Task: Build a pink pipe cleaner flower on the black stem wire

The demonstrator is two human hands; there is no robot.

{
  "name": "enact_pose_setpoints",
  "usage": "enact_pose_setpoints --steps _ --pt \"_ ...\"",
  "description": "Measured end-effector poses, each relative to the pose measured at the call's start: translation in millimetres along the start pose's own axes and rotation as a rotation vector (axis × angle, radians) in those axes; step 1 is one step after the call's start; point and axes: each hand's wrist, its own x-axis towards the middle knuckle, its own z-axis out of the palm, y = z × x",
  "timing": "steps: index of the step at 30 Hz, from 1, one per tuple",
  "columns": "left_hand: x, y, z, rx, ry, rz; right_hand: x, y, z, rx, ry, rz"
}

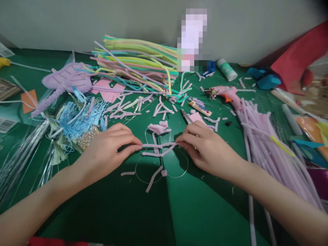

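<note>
My left hand (112,147) is closed, thumb and fingers pinching the left end of a short lilac pipe cleaner piece (152,146). Under these fingers shows a small dark object I cannot make out. My right hand (202,143) pinches the right end of the lilac strip. A pointed metal blade (186,117) sticks out beyond this hand; its handle is mostly hidden. Between the hands, a thin wire loop (188,164) lies among further lilac pieces. A fuzzy lilac clump (158,128) sits at its top, and a lilac ball (164,173) lies below.
Multicoloured pipe cleaners (140,51) are piled at the back. A pink glue gun (225,92) and long lilac pipe cleaners (271,153) lie right. Blue tassels (79,112) and a lilac wrapped shape (66,77) lie left. Cut scraps (161,109) are scattered across the green table (205,208).
</note>
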Motion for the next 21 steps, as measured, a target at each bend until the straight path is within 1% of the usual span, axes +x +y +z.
enact_pose_setpoints --steps 4,8,10,13,17,19,21 --pt "-5.7 -5.9 0.4 0.004 -0.014 -0.019 -5.9 4.3 4.4 0.036 0.054 -0.036" --pt "-9.7 -9.1 5.5 -0.013 -0.035 -0.024 -10.0 4.6 8.0 -0.099 0.104 -0.106" --pt "-8.6 -10.8 7.1 -0.015 -0.024 -0.013 -10.1 4.0 7.8 -0.174 0.117 -0.123" --pt "-0.6 -11.4 6.0 -0.006 0.02 0.0 -6.1 3.4 6.3 -0.267 0.139 -0.136" --pt "17.7 -8.7 2.5 0.065 0.063 0.053 4.0 4.9 6.2 -0.379 0.148 -0.175" --pt "25.4 -9.2 4.1 0.063 0.055 0.089 8.9 6.5 7.9 -0.389 0.143 -0.196" --pt "29.9 -12.1 9.0 -0.024 0.02 0.143 12.7 8.5 10.6 -0.358 0.136 -0.213"
